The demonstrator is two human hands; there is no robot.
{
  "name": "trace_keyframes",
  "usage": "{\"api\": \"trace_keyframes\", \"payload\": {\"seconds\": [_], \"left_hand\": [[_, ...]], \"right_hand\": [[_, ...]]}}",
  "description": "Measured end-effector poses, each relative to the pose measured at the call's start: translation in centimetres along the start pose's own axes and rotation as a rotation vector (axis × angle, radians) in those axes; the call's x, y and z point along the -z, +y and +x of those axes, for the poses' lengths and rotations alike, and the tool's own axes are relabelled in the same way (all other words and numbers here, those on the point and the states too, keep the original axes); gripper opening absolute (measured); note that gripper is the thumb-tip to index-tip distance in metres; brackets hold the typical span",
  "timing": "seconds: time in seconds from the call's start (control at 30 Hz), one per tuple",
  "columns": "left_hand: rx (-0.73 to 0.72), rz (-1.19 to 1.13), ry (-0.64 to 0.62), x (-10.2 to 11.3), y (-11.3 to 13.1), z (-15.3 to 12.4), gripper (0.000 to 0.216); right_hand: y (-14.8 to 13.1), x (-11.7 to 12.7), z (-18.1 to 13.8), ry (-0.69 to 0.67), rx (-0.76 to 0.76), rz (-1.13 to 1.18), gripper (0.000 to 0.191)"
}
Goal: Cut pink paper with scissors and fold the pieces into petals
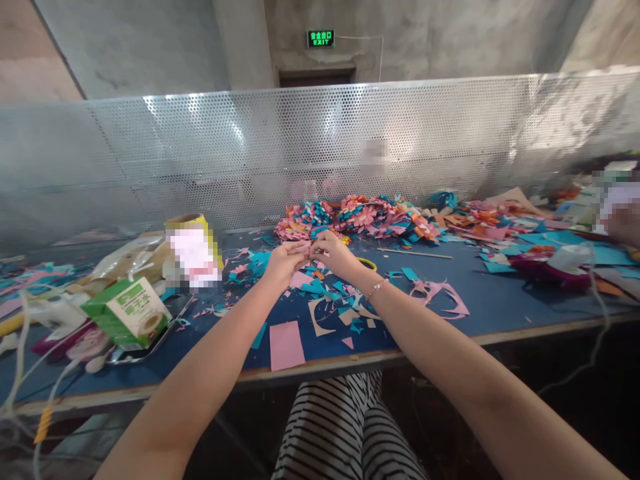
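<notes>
My left hand (285,265) is closed, with a small pink paper piece (301,244) between its fingers. Right beside it, the fingertips of my right hand (334,253) pinch together at the edge of the same piece; their tips are partly hidden. Below the hands, blue, pink and cream paper scraps (345,293) litter the blue tabletop. A pink paper rectangle (287,345) lies flat close to the front edge. Just beyond my right wrist is a yellow ring-shaped thing (367,264), partly covered by the arm.
Paper flowers (370,217) are heaped against a perforated metal screen (200,153). On the left stand a green-and-white carton (133,313) and a yellow can (213,233). A thin stick (417,253) lies at right. Corded tools with purple parts (545,267) rest at both sides.
</notes>
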State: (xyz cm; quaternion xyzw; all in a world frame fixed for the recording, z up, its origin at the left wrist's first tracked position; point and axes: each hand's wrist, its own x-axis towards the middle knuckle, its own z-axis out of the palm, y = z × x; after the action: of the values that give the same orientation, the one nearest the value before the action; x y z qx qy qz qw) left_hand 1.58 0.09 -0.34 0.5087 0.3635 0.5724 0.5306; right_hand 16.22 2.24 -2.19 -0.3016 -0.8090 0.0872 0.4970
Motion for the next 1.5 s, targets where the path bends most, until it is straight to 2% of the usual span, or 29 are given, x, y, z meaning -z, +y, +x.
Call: {"api": "trace_keyframes", "payload": {"seconds": [0.1,0.2,0.27,0.4,0.87,1.23,1.5], "left_hand": [[-0.023,0.034,0.008,0.0,0.0,-0.2,0.028],[-0.079,0.12,0.004,0.0,0.2,-0.5,0.032],[-0.118,0.207,-0.004,0.0,0.4,-0.7,0.034],[-0.159,0.299,-0.023,-0.1,0.8,-1.1,0.035],[-0.113,0.219,-0.075,0.0,0.8,-1.1,0.046],[-0.11,0.392,-0.146,0.2,1.6,-1.4,0.04],[-0.144,0.565,-0.233,0.3,1.7,-1.5,0.044]], "right_hand": [[-0.2,-0.3,0.0,0.062,-0.071,0.062,0.001],[-0.2,-0.6,0.2,0.159,-0.23,0.239,0.032],[0.0,-0.8,0.3,0.144,-0.304,0.38,0.046],[0.0,-0.8,0.2,0.039,-0.343,0.53,0.036],[0.0,-0.9,-0.1,0.095,-0.411,0.706,0.04],[-0.1,-0.5,0.3,0.073,-0.454,0.447,0.031],[1.0,-0.5,0.0,0.022,-0.391,0.365,0.028]]}}
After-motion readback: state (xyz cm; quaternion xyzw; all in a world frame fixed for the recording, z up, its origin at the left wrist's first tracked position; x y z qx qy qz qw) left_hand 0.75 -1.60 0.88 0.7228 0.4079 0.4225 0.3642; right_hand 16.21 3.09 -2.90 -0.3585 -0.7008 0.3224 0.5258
